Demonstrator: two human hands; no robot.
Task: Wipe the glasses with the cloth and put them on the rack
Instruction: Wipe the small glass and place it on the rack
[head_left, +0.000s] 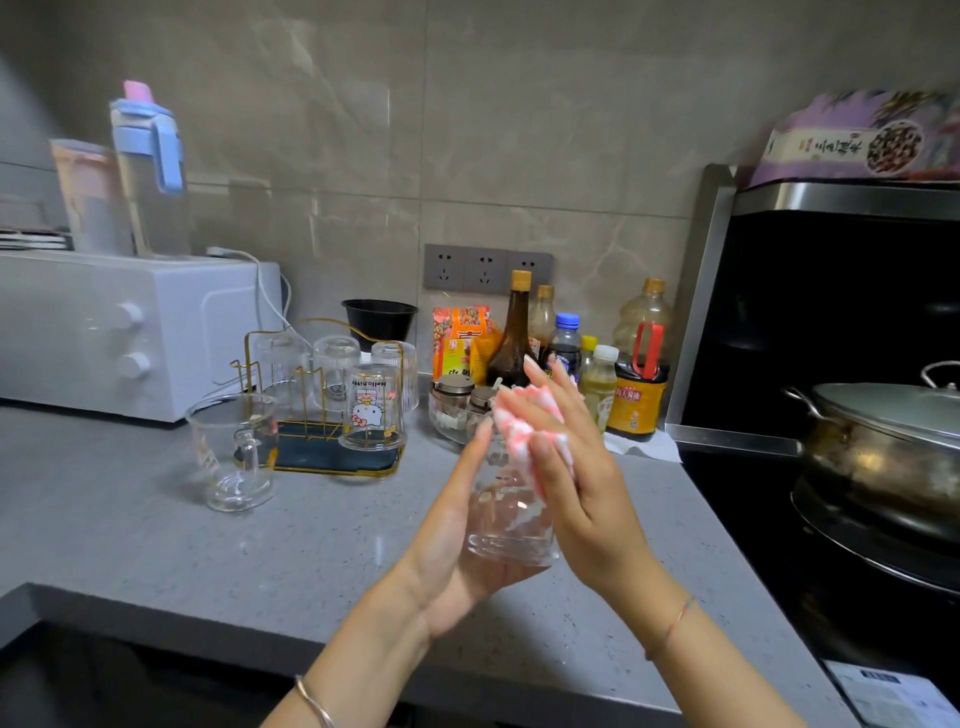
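Grey bench (156, 519) carries the rack (322, 460), well left. Above it my left hand (452, 566) cradles the glass (511, 525) round its wall: light, slick, breakable, I judge. My right hand (576, 488) pinches the soft cloth (519, 423) against it.

Cartoon glass (370, 410) on the rack (322, 457): a line of dark lettering above a cat drawing; I can't make it out.
Dark sauce bottle (635, 400): white Chinese characters on a red band; too blurred for me.
Purple box (857, 143): dark Chinese characters on a pale panel; I can't read them.
Orange packet (460, 338): red square mark, character unclear.
Printed sheet (893, 696): fine print, too small.
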